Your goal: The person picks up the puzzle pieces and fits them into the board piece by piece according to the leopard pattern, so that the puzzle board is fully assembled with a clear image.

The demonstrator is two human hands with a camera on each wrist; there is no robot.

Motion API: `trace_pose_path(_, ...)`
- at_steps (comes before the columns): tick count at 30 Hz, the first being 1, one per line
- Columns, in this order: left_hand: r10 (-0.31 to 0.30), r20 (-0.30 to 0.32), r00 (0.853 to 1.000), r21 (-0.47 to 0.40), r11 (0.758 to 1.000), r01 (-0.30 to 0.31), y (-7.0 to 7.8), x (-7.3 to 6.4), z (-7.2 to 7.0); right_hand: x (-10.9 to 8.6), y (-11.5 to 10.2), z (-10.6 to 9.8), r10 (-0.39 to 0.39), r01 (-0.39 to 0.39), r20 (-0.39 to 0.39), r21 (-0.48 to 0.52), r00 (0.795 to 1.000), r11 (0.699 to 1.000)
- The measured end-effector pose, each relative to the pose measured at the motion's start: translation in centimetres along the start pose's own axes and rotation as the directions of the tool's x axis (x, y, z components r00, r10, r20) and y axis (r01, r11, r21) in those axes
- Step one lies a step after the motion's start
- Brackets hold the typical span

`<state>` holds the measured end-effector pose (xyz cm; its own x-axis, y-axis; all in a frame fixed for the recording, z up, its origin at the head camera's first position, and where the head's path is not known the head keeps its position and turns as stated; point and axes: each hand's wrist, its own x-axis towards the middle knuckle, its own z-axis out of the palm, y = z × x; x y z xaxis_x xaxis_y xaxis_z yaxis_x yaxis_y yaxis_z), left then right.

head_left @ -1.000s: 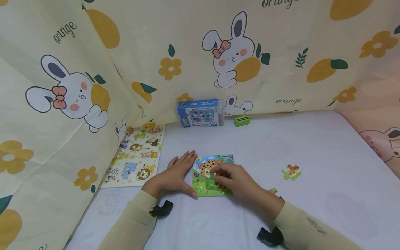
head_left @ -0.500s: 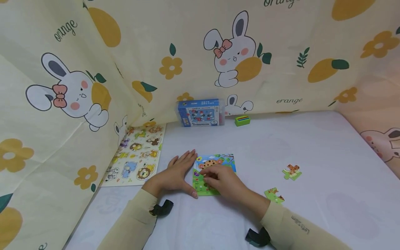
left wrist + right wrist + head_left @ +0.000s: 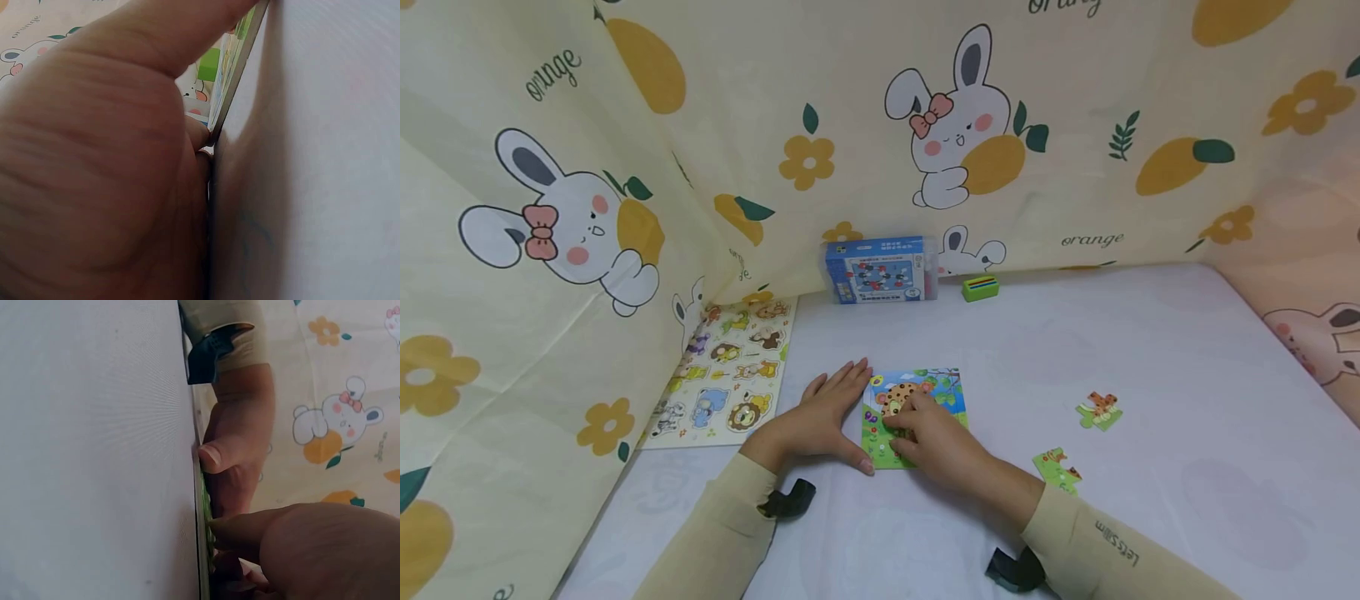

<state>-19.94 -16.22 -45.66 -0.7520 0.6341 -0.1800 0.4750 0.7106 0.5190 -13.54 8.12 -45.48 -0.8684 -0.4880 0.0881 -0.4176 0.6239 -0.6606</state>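
A small picture puzzle board [image 3: 955, 400] with a spotted leopard on green and blue lies on the white table. My left hand [image 3: 820, 421] rests at its left side, fingers straight and thumb spread, bracing the edge. In the left wrist view the left thumb [image 3: 181, 37] crosses in front of the board's edge. My right hand [image 3: 936, 437] is over the middle of the board, index finger and thumb bent down onto the picture. The right wrist view shows the right thumb [image 3: 240, 531] at the board's face. I cannot tell whether a piece is between those fingertips.
Two loose puzzle pieces, one with orange [image 3: 1100, 411] and one mostly green [image 3: 1057, 470], lie to the right. A sheet of animal pictures [image 3: 722, 392] lies on the left. Against the rear curtain stand a blue box [image 3: 880, 271] and a small green block [image 3: 981, 288].
My right hand has shifted left over the board, then slightly down, uncovering the green loose piece and more of the board's right side. The left hand has stayed put.
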Motion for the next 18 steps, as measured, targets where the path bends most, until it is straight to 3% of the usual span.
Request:
trace_pose_path(6, -0.001, -0.002, 1.0, -0.004, 1.0, 0.001, 0.0, 0.0, 0.0, -0.3, -0.3, -0.1, -0.057, 0.06, 0.041, -0.068, 0.998, 0.996)
trace_pose_path(11, 0.0, 0.001, 1.0, -0.001, 1.0, 0.0, -0.2, 0.1, 0.1, -0.6, -0.7, -0.3, -0.023, 0.03, 0.088, -0.085, 0.996, 0.996)
trace_pose_path(18, -0.003, 0.0, 1.0, -0.002, 1.0, 0.003, -0.1, 0.0, 0.1, -1.2, -0.4, -1.4, -0.007, 0.0, 0.116, 0.061, 0.993, 0.998)
